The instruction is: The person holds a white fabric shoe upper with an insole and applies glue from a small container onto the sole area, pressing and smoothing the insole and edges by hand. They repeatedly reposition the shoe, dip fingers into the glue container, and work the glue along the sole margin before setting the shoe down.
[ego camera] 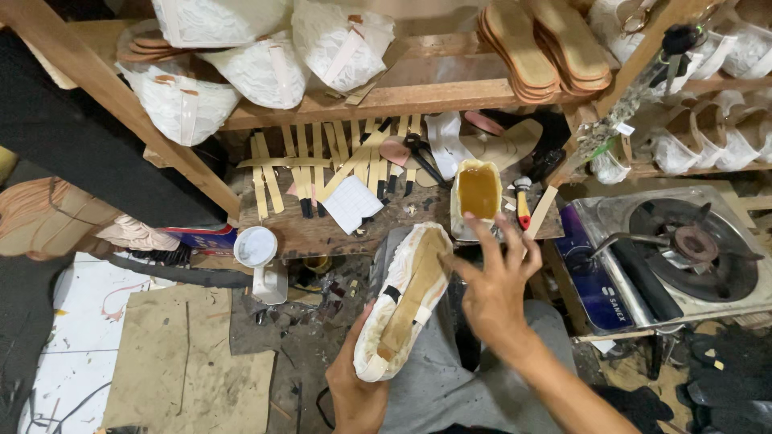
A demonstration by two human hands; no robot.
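Note:
My left hand (354,386) grips the heel end of a white lace shoe upper (402,301) stretched over a form, held sole side up with a tan insole showing. Just to the right of the shoe, my right hand (494,285) hovers with fingers spread, one fingertip touching the shoe's edge near the toe. Behind that hand, a small container of amber glue (478,193) sits on a low wooden board (322,229).
The board also holds tan strips (310,165), scissors (420,153), a white paper (352,202) and a red-handled tool (523,210). A gas stove (683,245) stands at right. A shelf above carries white lace uppers (257,68) and stacked soles (547,44). A white cup (256,246) sits at left.

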